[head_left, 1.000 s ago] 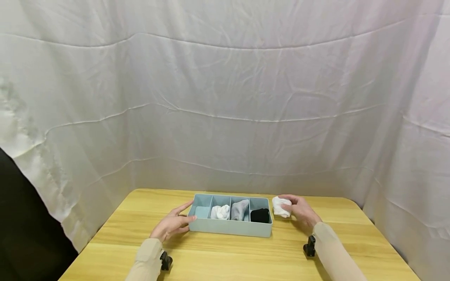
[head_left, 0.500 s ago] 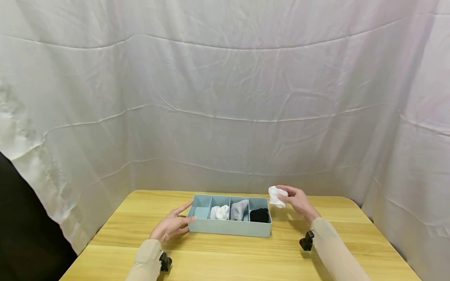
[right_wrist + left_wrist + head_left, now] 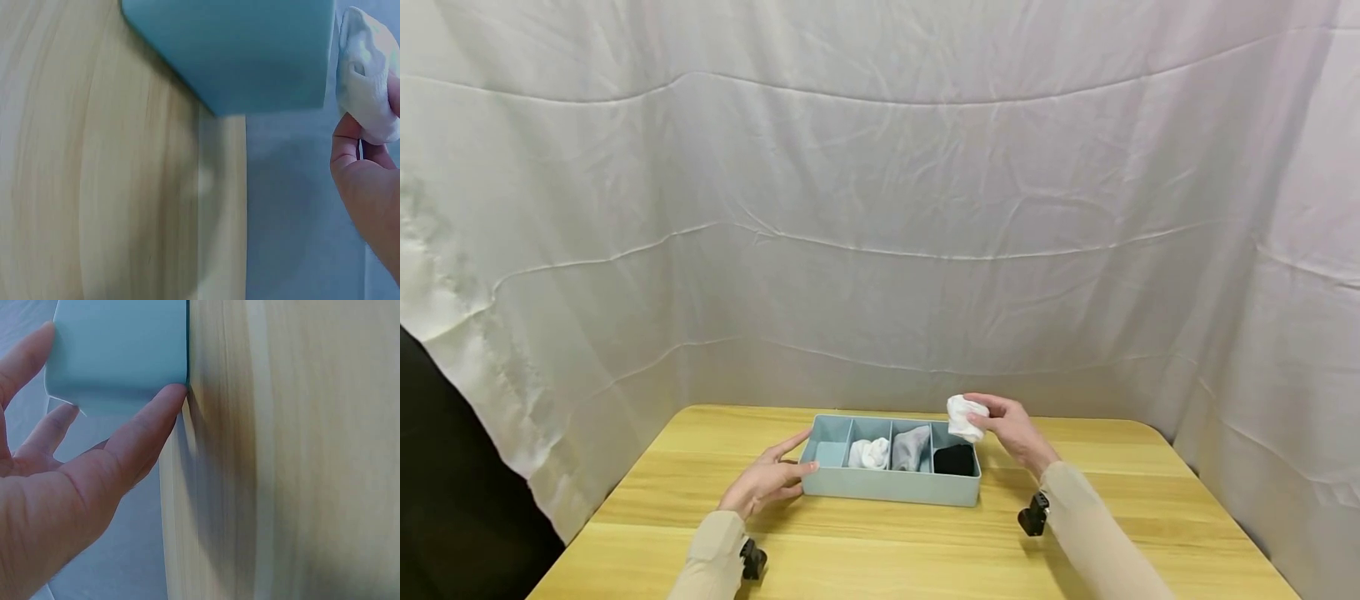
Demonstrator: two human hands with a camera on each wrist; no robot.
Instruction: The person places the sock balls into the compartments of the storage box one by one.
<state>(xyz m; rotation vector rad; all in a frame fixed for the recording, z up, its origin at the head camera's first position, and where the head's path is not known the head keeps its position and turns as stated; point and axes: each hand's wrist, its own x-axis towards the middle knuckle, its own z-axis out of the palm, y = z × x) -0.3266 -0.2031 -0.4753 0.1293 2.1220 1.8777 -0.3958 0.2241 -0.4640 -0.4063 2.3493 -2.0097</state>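
Observation:
In the head view my right hand (image 3: pixel 1011 429) pinches a rolled white sock (image 3: pixel 966 418) above the right end of a pale blue divided storage box (image 3: pixel 891 485). In the right wrist view, thumb and fingers hold the white sock (image 3: pixel 365 81) beside the box wall (image 3: pixel 250 56). My left hand (image 3: pixel 765 483) grips the left end of the box, its digits spread around the corners; the left wrist view shows fingertips against the wall. A black sock (image 3: pixel 955 460) fills the rightmost compartment, beside a grey sock (image 3: pixel 911 448) and a white sock (image 3: pixel 869 453). The leftmost compartment (image 3: pixel 831 453) shows bare floor.
The box stands on a wooden table (image 3: pixel 880 550) near its far edge. Pale curtains (image 3: pixel 880 250) hang behind and along both sides. A dark shape (image 3: pixel 460 483) is at the lower left.
My right hand has lifted the white sock off the table and carried it leftward over the box's right end. The left hand and the box have barely moved.

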